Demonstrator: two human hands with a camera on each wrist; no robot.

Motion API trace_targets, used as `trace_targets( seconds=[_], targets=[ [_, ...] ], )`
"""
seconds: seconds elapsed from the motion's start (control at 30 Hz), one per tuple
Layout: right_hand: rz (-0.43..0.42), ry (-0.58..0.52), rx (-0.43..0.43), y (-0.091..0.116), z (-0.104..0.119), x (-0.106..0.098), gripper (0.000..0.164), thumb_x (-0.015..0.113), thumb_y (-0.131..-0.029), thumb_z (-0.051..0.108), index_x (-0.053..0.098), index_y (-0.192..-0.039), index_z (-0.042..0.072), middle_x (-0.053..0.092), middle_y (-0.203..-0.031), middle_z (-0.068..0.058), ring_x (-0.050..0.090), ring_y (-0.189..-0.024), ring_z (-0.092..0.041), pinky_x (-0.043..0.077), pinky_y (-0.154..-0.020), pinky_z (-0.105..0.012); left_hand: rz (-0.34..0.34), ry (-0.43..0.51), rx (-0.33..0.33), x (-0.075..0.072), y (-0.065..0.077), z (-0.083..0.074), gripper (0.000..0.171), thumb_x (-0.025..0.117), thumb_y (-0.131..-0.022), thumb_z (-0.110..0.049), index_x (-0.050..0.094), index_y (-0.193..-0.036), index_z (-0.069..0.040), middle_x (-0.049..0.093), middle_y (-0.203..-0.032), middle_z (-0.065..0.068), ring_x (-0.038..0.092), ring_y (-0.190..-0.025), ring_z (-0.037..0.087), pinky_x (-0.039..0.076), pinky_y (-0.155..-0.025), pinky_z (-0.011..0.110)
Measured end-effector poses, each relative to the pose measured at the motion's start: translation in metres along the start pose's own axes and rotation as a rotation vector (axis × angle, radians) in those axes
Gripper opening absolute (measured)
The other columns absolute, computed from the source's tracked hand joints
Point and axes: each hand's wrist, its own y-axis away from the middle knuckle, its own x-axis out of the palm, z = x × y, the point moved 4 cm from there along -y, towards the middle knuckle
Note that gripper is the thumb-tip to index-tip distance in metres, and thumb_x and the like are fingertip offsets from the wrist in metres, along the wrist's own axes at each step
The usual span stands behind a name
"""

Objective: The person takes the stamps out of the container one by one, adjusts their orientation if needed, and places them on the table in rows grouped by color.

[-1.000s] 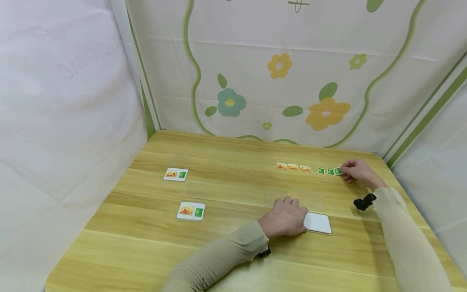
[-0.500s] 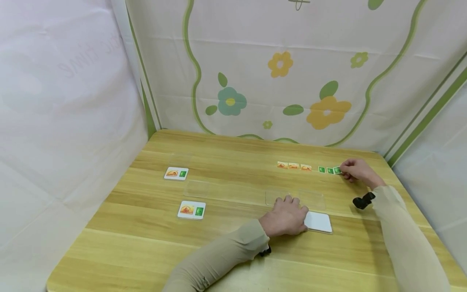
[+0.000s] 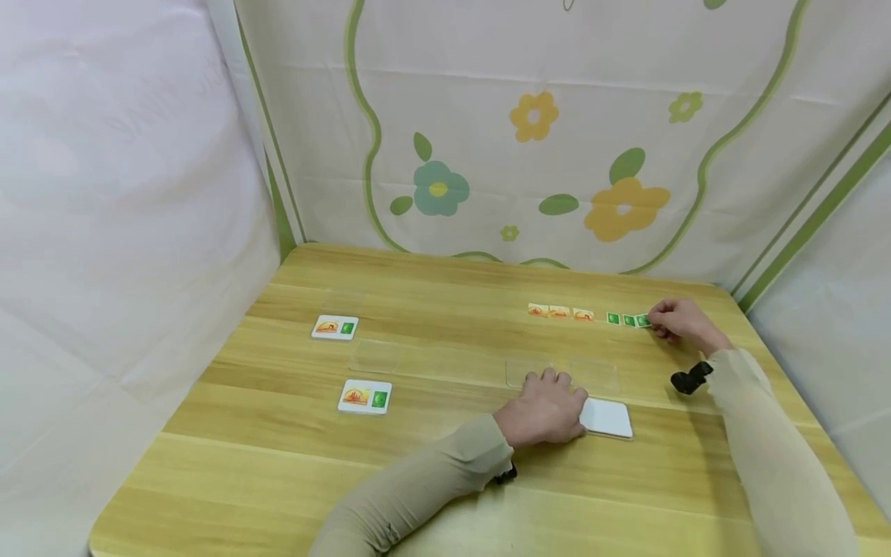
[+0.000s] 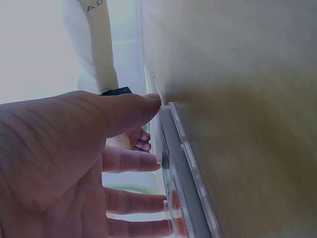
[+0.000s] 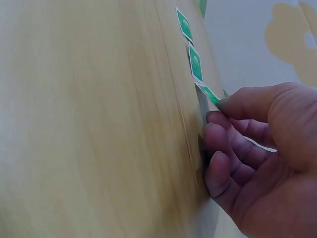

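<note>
Between thumb and forefinger, my right hand (image 3: 684,322) pinches the corner of a small green stamp (image 5: 210,94), which tilts up off the table in the right wrist view. Two more green stamps (image 5: 196,62) lie in line beside it. My left hand (image 3: 546,408) rests on the table with fingers spread, its thumb at the edge of a flat clear-cased card (image 4: 184,163). Orange and green print shows on that card under the fingers, and the hand hides most of it in the head view. Right by the left thumb lies a blank white card (image 3: 605,418) on a clear plate.
Three orange stamps (image 3: 560,312) sit left of the green ones. Clear plastic plates (image 3: 595,377) lie behind the left hand, others at left. Two white cards, a far one (image 3: 336,327) and a nearer one (image 3: 365,397), each bear an orange and a green stamp.
The head view has tilted slightly, so everything sits a little higher. Both hands keep their places, the right one still pinching the green stamp.
</note>
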Motion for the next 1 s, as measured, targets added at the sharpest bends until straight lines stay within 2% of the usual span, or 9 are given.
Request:
trace_targets(
  seconds=[0.7, 1.0],
  targets=[
    [-0.028, 0.004, 0.010, 0.0004, -0.0070, -0.0030, 0.035, 0.053, -0.098, 0.022, 0.054, -0.117, -0.008, 0.063, -0.076, 0.000, 0.058, -0.065, -0.009, 0.052, -0.058, -0.030, 0.006, 0.016, -0.001, -0.0008, -0.0004, 0.0006, 0.047, 0.052, -0.092, -0.064, 0.051, -0.131, -0.038, 0.051, -0.130, -0.009, 0.047, -0.117, 0.014, 0.045, -0.094, 0.038],
    [-0.026, 0.077, 0.006, 0.0026, -0.0005, -0.0004, 0.032, 0.053, -0.094, 0.018, 0.057, -0.112, -0.008, 0.062, -0.071, -0.002, 0.056, -0.063, -0.012, 0.051, -0.056, -0.030, 0.013, 0.026, 0.002, -0.0010, 0.0000, 0.0009, 0.046, 0.052, -0.091, -0.064, 0.051, -0.130, -0.039, 0.051, -0.130, -0.009, 0.048, -0.116, 0.014, 0.046, -0.093, 0.038]
  ],
)
